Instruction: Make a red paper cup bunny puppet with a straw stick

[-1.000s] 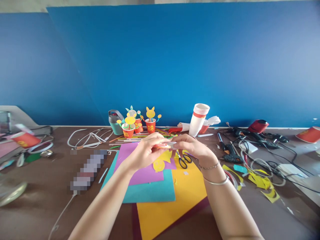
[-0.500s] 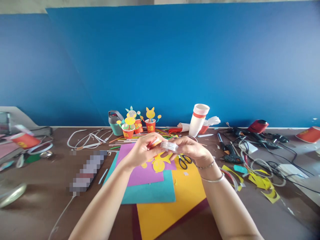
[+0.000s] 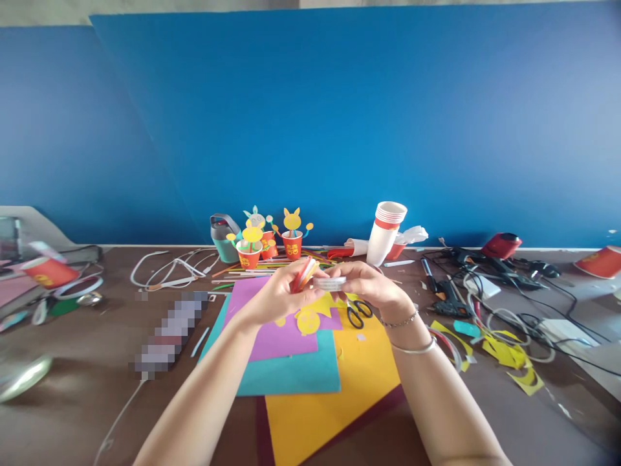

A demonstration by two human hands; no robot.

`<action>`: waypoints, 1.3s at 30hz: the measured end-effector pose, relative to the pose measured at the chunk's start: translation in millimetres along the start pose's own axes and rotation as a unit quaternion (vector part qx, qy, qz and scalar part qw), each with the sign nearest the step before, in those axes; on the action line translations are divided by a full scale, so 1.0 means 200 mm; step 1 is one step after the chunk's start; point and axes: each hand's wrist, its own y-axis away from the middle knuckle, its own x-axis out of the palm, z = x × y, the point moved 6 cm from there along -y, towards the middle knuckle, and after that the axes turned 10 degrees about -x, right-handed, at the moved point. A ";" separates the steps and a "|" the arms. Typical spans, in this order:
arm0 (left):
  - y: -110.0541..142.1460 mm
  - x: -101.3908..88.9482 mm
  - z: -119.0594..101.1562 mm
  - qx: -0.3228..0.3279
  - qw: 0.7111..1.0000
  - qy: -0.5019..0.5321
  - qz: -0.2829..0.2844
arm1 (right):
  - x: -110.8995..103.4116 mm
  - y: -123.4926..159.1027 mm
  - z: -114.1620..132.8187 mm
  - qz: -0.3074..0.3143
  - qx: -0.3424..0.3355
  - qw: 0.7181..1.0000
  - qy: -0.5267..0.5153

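In my left hand (image 3: 277, 290) I grip a small red piece with orange and white edges (image 3: 303, 274); its exact kind is unclear. A roll of clear tape (image 3: 330, 283) is pinched by my right hand (image 3: 371, 283), close against the left fingertips. Both hands hover over a purple sheet (image 3: 272, 340), on which a yellow paper face cutout (image 3: 308, 321) lies. Black-handled scissors (image 3: 356, 315) rest just below my right fingers. Blue-green (image 3: 291, 378) and orange-yellow sheets (image 3: 334, 421) spread beneath.
Red cups with paper animal heads (image 3: 292, 246) stand behind my hands, beside a green-grey bottle (image 3: 226, 238). A stack of white cups (image 3: 385, 236) leans further right. Yellow scraps (image 3: 507, 353), a glue gun (image 3: 449, 301) and cables lie at right. A blurred phone-like slab (image 3: 169, 336) lies left.
The red piece in my left hand has turned more upright. The tape roll has tilted flatter between my hands. My arms have stayed almost in place.
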 end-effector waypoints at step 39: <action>-0.01 0.04 0.06 -0.109 0.976 0.188 -0.013 | 0.07 -0.03 0.01 -0.078 0.013 0.997 -0.020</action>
